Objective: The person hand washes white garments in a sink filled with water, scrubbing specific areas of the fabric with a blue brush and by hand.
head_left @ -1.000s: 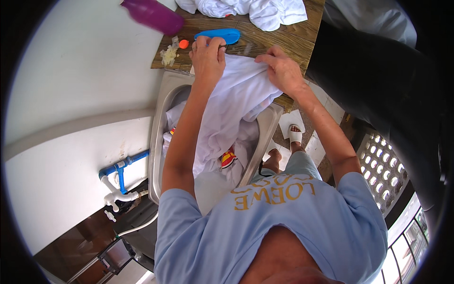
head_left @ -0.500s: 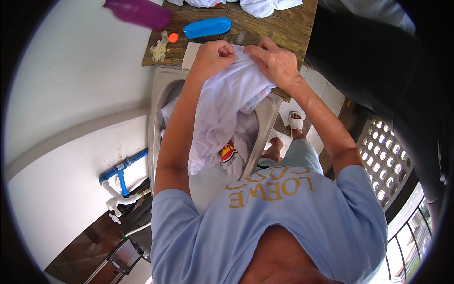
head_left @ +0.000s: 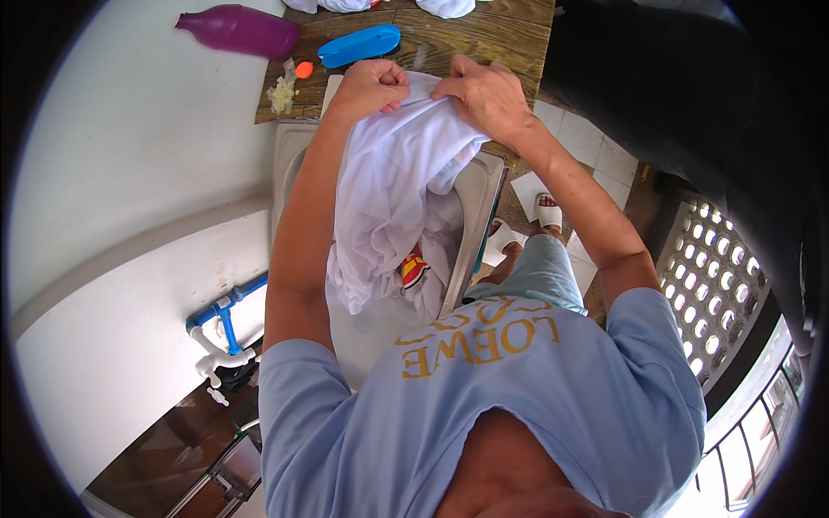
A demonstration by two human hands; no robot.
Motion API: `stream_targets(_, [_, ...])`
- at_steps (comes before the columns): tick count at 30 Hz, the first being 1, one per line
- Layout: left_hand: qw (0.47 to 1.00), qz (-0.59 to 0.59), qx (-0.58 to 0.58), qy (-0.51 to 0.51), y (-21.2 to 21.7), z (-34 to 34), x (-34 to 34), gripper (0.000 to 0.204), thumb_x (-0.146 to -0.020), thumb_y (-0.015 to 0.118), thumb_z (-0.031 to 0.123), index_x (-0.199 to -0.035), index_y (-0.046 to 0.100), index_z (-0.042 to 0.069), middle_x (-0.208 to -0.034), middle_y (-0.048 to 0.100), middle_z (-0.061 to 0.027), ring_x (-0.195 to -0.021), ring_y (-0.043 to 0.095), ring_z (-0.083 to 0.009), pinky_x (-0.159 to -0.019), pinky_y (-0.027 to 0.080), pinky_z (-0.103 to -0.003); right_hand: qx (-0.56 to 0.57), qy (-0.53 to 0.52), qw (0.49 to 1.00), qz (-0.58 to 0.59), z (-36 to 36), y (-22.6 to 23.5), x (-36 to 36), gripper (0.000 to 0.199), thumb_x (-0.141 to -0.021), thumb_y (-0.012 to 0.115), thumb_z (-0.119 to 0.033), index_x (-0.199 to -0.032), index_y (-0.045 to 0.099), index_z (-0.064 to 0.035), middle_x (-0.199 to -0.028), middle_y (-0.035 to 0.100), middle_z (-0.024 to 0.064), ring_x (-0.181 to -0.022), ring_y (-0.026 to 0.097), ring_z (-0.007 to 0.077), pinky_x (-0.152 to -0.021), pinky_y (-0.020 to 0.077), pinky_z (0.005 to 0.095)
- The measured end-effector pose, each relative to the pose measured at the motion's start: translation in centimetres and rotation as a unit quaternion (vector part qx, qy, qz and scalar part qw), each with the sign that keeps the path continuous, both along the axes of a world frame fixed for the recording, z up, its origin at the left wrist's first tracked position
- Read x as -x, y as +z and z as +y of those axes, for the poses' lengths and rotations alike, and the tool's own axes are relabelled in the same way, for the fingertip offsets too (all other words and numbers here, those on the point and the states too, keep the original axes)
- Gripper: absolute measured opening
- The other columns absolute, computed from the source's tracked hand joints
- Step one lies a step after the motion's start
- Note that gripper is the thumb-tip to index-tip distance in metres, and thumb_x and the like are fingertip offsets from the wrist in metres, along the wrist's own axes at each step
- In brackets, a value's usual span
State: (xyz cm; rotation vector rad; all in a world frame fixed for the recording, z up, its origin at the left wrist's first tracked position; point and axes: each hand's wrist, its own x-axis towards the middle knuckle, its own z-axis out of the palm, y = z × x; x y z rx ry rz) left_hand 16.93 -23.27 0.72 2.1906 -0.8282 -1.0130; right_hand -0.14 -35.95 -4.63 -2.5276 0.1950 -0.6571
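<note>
A wet white cloth garment (head_left: 389, 168) is drawn up from the metal sink (head_left: 494, 186) onto the edge of the wooden counter. My left hand (head_left: 371, 88) pinches its top edge with fingers curled. Beside it to the right, my right hand (head_left: 489, 97) grips the same edge between thumb and fingers, knuckles up. From there the fabric hangs in folds down into the sink. Lower in the folds shows a red and yellow printed patch (head_left: 414, 270); I cannot tell whether it belongs to this garment or another. My left forearm hides part of the basin.
On the wooden counter (head_left: 458, 43) lie a blue oblong case (head_left: 359, 46), a purple bottle (head_left: 237, 31), an orange cap (head_left: 304, 70) and pale crumbled bits (head_left: 281, 95). More white cloth (head_left: 445, 7) is at the far edge. Blue and white pipes (head_left: 226, 324) run along the left wall.
The whole view has shifted slightly, so the counter and its things appear further left. Both hands keep their hold on the garment's edge, with only small finger movements.
</note>
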Motion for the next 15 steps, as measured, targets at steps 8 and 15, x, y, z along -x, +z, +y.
stream_targets(8, [0.999,-0.027,-0.002,-0.017,-0.49,0.02,-0.07,0.019,-0.073,0.075,0.016,-0.081,0.059,0.007,-0.069,0.058,0.0014,-0.058,0.055,-0.0061,-0.050,0.045,-0.021,-0.022,0.006,0.999,0.025,0.18,0.51,0.24,0.020,-0.076,0.057,-0.011,-0.086,0.070,-0.0220,-0.088,0.057,0.0041,-0.081,0.061,0.0242,-0.074,0.0438,0.0365])
stream_targets(15, [0.998,-0.061,-0.009,-0.025,-0.46,-0.15,0.25,0.018,-0.074,0.073,0.014,-0.081,0.058,0.007,-0.067,0.056,0.0024,-0.057,0.054,-0.0058,-0.049,0.043,-0.021,-0.024,0.002,0.999,0.021,0.22,0.33,0.20,0.020,-0.076,0.058,-0.011,-0.086,0.070,-0.0225,-0.088,0.058,0.0042,-0.082,0.061,0.0242,-0.074,0.0443,0.0377])
